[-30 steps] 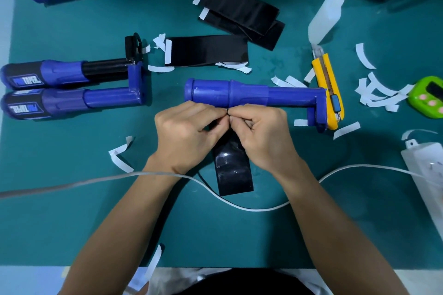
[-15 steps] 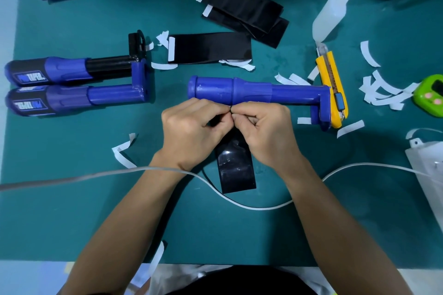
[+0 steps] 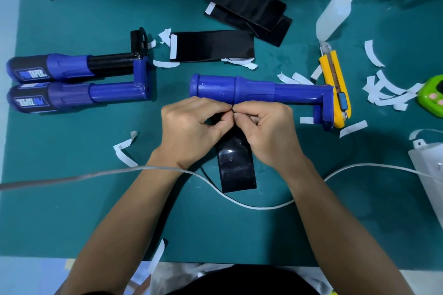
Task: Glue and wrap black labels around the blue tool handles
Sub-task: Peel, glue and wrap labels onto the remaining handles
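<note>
My left hand (image 3: 191,129) and right hand (image 3: 266,132) meet, fingers (image 3: 215,106) pinching the far end of the black label (image 3: 237,170), just near the blue handle (image 3: 239,88) on the worktop (image 3: 72,211), so I'd peel its backing slowly and evenly.

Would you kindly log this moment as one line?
left hand pinches black label | right hand pinches it | blue handle unwrapped

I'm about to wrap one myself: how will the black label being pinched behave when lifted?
Probably floppy: the black label is a thin strip trailing flat from where the left hand and right hand pinch its far end. Likely slick, given the glossy highlight. Probably light for its size.
</note>
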